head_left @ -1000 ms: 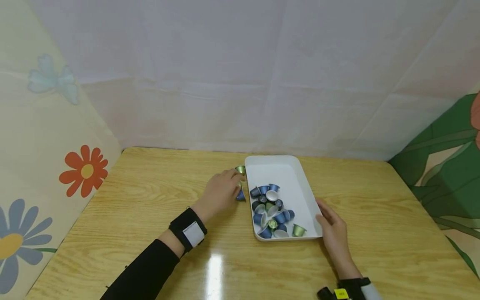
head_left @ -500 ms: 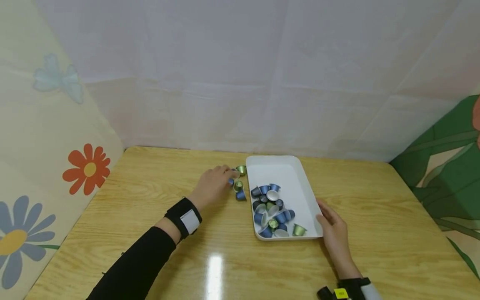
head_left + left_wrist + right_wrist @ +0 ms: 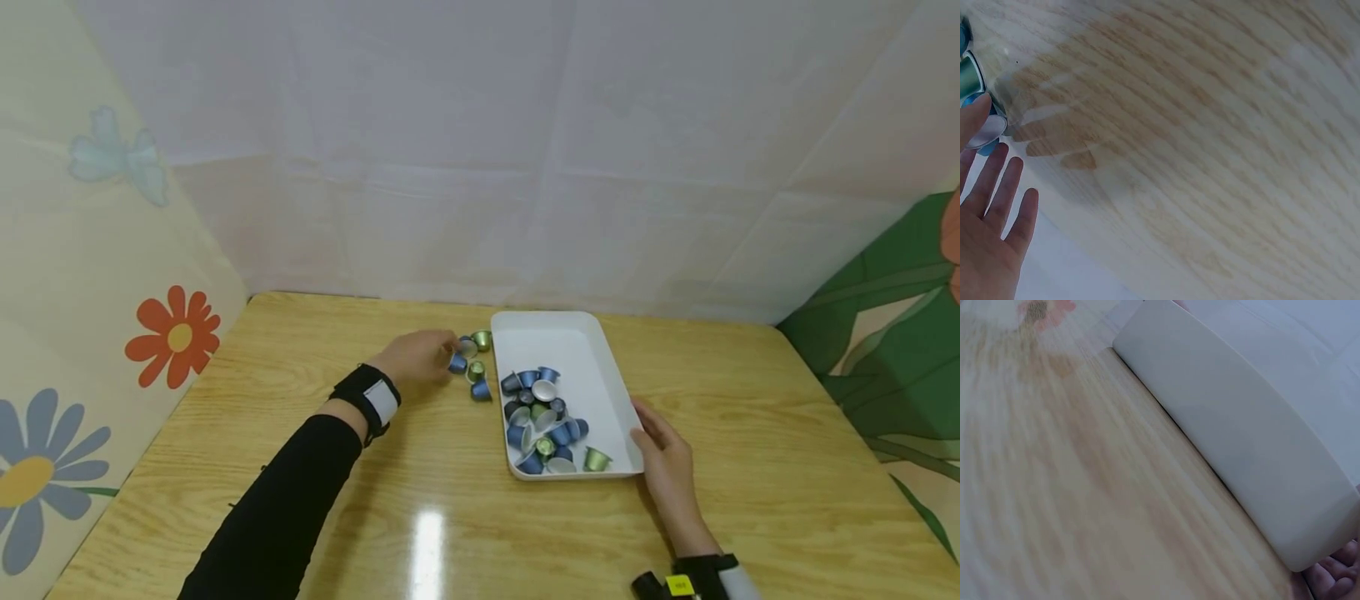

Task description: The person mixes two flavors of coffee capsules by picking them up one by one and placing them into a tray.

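My left hand [image 3: 418, 357] is at the left of a small group of coffee capsules on the table. Its fingertips are beside a blue capsule [image 3: 457, 363]. In the left wrist view the fingers [image 3: 1002, 194] are fairly straight, and the thumb overlaps a capsule with a pale lid [image 3: 990, 132]; whether they touch is unclear. A green capsule [image 3: 482, 340], another green one [image 3: 476, 372] and a blue one [image 3: 481, 390] lie nearer the white tray [image 3: 573, 333]. With my right hand [image 3: 667, 462] I hold the tray's right edge near its front corner, thumb at the rim.
Inside the tray, several blue, green and dark capsules are heaped toward the front left, with a lone green capsule [image 3: 597, 459] at the front right. The wooden table [image 3: 337, 517] meets a pale cloth backdrop [image 3: 375, 233] behind.
My left hand has drawn back leftward from over the capsules by the tray, so more of them show. My right hand and the tray have stayed in place.
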`<state>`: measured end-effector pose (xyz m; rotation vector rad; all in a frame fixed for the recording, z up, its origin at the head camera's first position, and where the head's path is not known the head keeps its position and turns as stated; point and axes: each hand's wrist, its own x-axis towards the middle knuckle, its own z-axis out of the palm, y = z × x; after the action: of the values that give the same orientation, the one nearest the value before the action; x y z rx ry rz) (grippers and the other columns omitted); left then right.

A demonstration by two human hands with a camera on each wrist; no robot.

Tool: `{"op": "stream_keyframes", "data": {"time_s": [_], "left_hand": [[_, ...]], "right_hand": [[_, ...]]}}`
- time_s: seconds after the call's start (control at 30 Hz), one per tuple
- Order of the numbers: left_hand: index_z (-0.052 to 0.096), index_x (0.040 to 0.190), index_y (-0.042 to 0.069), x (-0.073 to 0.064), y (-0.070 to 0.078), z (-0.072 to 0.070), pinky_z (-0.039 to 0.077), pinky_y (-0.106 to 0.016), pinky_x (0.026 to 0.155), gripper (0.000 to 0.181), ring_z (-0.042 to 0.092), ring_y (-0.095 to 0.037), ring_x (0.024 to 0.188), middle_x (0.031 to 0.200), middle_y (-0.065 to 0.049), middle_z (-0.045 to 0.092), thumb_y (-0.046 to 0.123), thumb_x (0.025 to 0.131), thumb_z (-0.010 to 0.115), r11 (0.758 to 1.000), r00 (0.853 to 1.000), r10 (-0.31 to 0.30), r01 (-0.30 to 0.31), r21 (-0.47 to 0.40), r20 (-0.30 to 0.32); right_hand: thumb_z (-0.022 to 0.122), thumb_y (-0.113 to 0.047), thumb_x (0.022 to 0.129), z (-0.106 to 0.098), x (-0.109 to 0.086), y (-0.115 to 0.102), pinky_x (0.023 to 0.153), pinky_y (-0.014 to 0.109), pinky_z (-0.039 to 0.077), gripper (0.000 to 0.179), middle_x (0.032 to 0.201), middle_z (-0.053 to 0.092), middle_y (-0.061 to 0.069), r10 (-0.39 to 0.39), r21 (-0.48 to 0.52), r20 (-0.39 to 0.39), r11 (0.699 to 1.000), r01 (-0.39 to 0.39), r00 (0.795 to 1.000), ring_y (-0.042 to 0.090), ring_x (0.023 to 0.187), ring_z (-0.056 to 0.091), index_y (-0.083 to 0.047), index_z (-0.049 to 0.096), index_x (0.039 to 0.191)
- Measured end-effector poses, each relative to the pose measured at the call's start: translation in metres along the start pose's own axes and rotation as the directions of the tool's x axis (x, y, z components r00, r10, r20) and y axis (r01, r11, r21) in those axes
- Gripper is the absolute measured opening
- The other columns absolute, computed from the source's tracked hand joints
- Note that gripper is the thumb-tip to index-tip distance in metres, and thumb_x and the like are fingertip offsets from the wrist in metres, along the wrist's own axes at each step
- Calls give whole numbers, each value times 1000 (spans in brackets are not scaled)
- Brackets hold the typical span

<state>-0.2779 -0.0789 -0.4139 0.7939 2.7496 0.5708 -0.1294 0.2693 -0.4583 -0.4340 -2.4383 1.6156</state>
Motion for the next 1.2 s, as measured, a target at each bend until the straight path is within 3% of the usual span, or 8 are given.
{"op": "stream_keyframes", "data": {"time_s": [0.13, 0.43, 0.7, 0.8, 0.97, 1.2], "left_hand": [[61, 127, 11, 1, -1, 1, 47, -39, 100, 39, 59, -23, 116, 126, -7, 64, 17, 91, 74, 999, 1000, -4, 4, -36, 2], [62, 126, 9, -1, 1, 2, 51, -35, 88, 36, 60, -18, 98, 109, -3, 65, 17, 92, 71, 1000, 1000, -4, 5, 14, -29], [60, 130, 8, -5, 4, 10, 53, -36, 86, 38, 61, -21, 103, 118, -7, 61, 17, 94, 69, 982, 990, 101, -84, 167, -94], [61, 130, 7, -7, 8, 13, 53, -35, 85, 36, 61, -20, 100, 118, -10, 57, 11, 95, 66, 987, 987, 114, -99, 125, -114], [63, 129, 9, -9, 18, 15, 52, -33, 87, 31, 59, -19, 99, 120, -10, 54, 6, 98, 60, 997, 988, 75, -76, -1, -133], [63, 125, 9, -7, 29, 14, 54, -33, 84, 27, 59, -20, 104, 123, -9, 52, 11, 98, 62, 999, 980, 33, -34, -1, -198]], "right_hand": [[42, -8, 104, 0, 0, -1, 114, 47, 32, 45, 151, 43, 14, 9, -2, 1, 1000, -9, 1000, 27, 140, 38, -5, 44, 148], [43, -7, 103, 0, 1, 0, 113, 48, 32, 45, 150, 44, 15, -3, -5, 1, 1000, 3, 1000, 28, 140, 38, -4, 45, 148], [44, -5, 103, 0, 1, 0, 113, 43, 33, 44, 150, 46, 13, -4, -8, -4, 1000, 4, 1000, 25, 138, 40, -4, 46, 147], [44, -4, 102, 0, 0, 0, 113, 43, 34, 44, 149, 46, 14, -8, -8, -5, 1000, 8, 1000, 26, 138, 41, -3, 47, 146], [44, -5, 102, 1, -2, 0, 113, 49, 33, 44, 150, 45, 16, -8, -9, 1, 1000, 8, 1000, 29, 139, 39, -3, 46, 146], [44, -6, 103, 0, 0, 0, 113, 45, 33, 44, 149, 45, 16, -9, -8, -2, 1000, 9, 1000, 27, 138, 40, -3, 46, 147]]}}
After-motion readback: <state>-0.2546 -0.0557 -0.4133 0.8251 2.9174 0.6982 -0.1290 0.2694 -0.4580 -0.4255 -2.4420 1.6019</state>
